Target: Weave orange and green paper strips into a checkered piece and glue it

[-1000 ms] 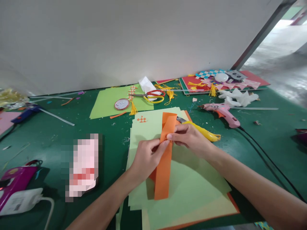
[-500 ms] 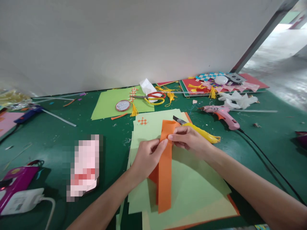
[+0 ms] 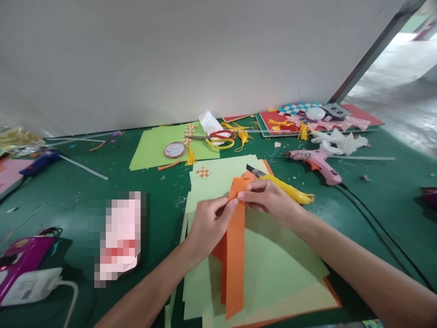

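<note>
Both my hands pinch a folded orange paper strip (image 3: 235,259) near its upper end, over a stack of pale green paper sheets (image 3: 280,269). My left hand (image 3: 212,223) grips the strip's left edge with thumb and fingers. From the right, my right hand (image 3: 269,198) pinches the same strip, thumb close to the left thumb. The strip's long lower part hangs towards me, with another orange layer behind it. Just beyond my right hand lies a yellow utility knife (image 3: 288,189) with its blade out. A small orange woven paper piece (image 3: 202,172) rests on the stack's far left corner.
Red-and-yellow scissors (image 3: 218,139) and a round tin (image 3: 175,150) lie on a brighter green sheet (image 3: 146,148) by the wall. On the right is a pink glue gun (image 3: 317,165) with a cord. A blurred-out pink object (image 3: 121,234) and a purple device (image 3: 29,259) are at left.
The strip's top end has dropped slightly and its lower end reaches nearer to me. Both hands keep their pinch in nearly the same place.
</note>
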A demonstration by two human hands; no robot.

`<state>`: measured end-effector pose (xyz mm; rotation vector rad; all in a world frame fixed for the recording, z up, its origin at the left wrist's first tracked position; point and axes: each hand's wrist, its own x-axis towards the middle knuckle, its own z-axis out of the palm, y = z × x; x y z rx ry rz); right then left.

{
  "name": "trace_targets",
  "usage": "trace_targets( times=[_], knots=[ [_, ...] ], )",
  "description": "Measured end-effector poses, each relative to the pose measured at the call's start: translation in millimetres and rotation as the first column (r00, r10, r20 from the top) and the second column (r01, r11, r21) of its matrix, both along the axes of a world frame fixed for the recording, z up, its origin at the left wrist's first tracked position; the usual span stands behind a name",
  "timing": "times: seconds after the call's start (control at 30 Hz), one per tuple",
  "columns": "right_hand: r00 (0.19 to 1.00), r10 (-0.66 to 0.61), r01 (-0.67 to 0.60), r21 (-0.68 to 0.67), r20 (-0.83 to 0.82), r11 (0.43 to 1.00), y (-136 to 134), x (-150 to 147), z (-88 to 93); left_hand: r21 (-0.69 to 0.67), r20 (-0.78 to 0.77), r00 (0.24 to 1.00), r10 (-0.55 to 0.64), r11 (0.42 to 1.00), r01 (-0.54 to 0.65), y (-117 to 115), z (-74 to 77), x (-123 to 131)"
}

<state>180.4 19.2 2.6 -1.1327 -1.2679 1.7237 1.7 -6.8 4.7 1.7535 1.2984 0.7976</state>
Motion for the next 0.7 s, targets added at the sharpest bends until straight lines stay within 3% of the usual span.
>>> trace_targets(
  times=[0.53, 0.7],
  knots=[
    [1.0, 0.003, -0.003, 0.016, 0.027, 1.0, 1.5, 0.8, -1.7, -0.027, 0.007, 1.0, -0.003, 1.0, 0.003, 1.1, 2.8, -0.4],
    [0.998, -0.059, 0.06, 0.018, -0.02, 0.998, 5.0, 6.8, 0.4, -0.049, -0.017, 0.999, -0.038, 0.998, 0.037, -0.3, 4.4, -0.8]
  ],
)
